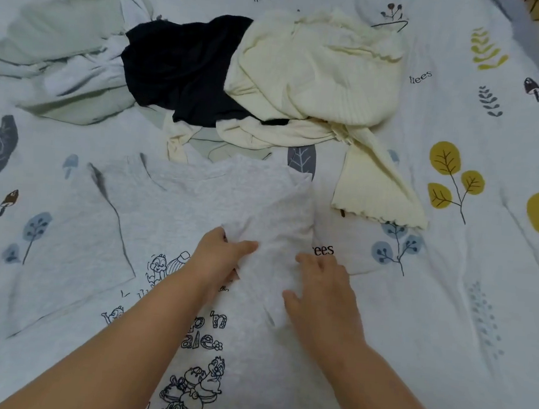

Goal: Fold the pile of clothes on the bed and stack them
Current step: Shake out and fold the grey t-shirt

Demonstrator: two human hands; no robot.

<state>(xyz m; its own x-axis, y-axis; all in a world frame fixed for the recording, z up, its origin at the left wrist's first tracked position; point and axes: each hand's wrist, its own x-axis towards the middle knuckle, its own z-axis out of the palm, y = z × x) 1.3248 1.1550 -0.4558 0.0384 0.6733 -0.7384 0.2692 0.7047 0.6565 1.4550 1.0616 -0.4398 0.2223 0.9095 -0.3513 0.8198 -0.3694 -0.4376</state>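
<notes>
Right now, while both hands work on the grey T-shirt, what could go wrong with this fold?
1. The left hand bunches the grey T-shirt where the right side is folded over; wrinkles may get pressed in.
2. The left sleeve lies spread out, so the fold may end up uneven.
3. The cream sweater hangs close to the folded edge and might get caught.

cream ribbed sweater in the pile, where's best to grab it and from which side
Take the cream ribbed sweater by its scalloped hem panel, coming from the near right. That flap lies flat on the sheet, clear of the black garment, so a pinch grip there lifts it free.
</notes>
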